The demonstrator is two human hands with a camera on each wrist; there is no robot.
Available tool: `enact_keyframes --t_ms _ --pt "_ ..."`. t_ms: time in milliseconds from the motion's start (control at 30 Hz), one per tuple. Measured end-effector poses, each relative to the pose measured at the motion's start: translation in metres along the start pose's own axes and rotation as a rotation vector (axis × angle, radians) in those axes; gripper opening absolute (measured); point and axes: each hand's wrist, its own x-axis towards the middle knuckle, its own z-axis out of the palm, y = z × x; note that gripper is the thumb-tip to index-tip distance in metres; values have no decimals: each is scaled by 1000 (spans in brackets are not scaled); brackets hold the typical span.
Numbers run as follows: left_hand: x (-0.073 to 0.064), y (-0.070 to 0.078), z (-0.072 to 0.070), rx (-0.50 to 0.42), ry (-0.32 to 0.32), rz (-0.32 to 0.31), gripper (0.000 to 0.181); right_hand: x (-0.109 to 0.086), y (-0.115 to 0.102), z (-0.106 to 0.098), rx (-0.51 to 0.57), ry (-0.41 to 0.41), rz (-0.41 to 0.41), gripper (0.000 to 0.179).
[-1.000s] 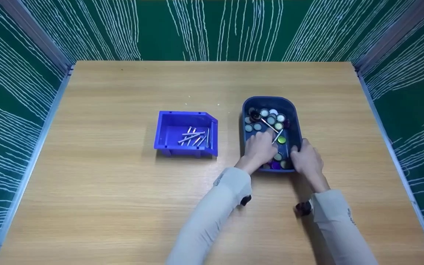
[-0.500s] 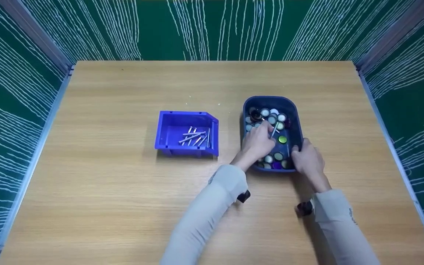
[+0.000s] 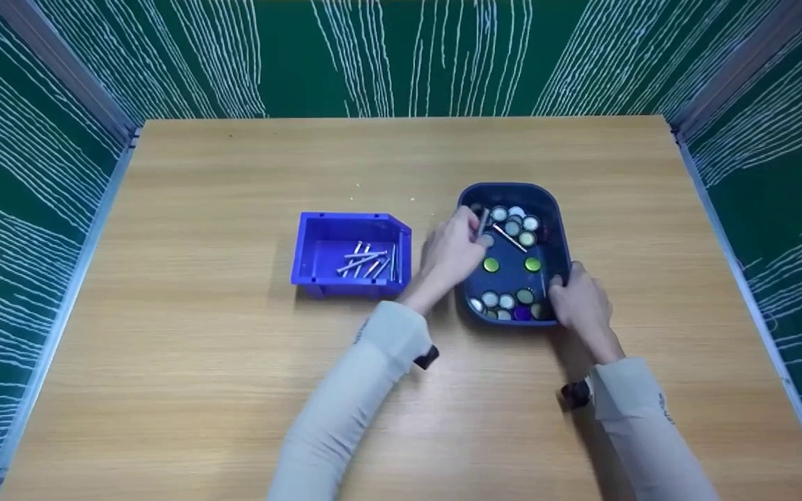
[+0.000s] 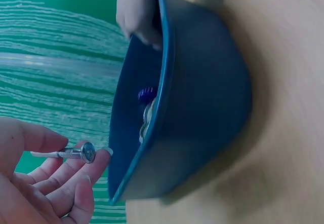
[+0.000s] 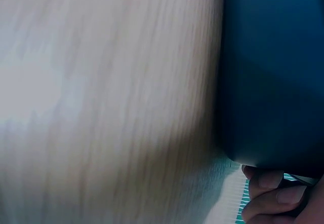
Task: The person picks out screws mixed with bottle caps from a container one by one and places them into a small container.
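Note:
My left hand (image 3: 451, 249) pinches a silver screw (image 4: 73, 153) between thumb and fingers, its flat round head toward the tub in the left wrist view. The hand is over the left wall of a dark blue tub (image 3: 510, 278). Bottle caps (image 3: 528, 239) lie scattered in the tub, mostly pale, with green and purple ones among them. Another screw (image 3: 510, 239) rests slanted across its middle. At the tub's right wall my right hand (image 3: 582, 299) grips the rim, thumb on the inner side. Its curled fingers (image 5: 273, 201) show by the tub in the right wrist view.
To the left stands a bright blue open-front bin (image 3: 317, 243) with several screws (image 3: 366, 259) lying in it. Both containers sit on a wooden table (image 3: 199, 362), bordered by green walls (image 3: 289, 62) with white streaks. Small pale crumbs dot the wood behind them.
My left hand has lifted a screw from the tub's middle and moved left to its left wall, uncovering a second green cap and several pale ones. The right hand keeps its hold.

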Motion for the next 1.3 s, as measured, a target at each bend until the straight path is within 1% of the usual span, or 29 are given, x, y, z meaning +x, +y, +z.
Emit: enact_keyframes --t_ms 100,267,367,500,667,833,1000,1100,1200,1300 --pt "-1 -5 -11 12 14 11 14 0 1 0 0 -1 2 48" --pt "-5 -13 -32 81 34 30 17 -1 0 0 11 5 2 48" --pt "-10 -19 -46 126 46 36 16 -2 -1 0 11 3 6 49" --pt "-17 -28 -64 153 69 46 15 -2 -1 -1 8 5 -1 50" --pt "-22 -41 -78 160 105 36 16 -2 0 -1 12 23 -8 47" --pt "-22 -58 -84 164 114 -7 12 -2 1 2 23 14 1 48" --pt "-21 -76 -88 208 110 -60 10 -2 2 2 23 7 8 48" --pt "-21 -86 -92 264 87 -96 12 -1 1 2 18 0 7 49" --pt "-21 -96 -94 323 46 -147 15 -1 1 2 12 -3 6 50" --pt "-19 -104 -96 345 15 -199 15 -1 1 2 12 0 3 49"
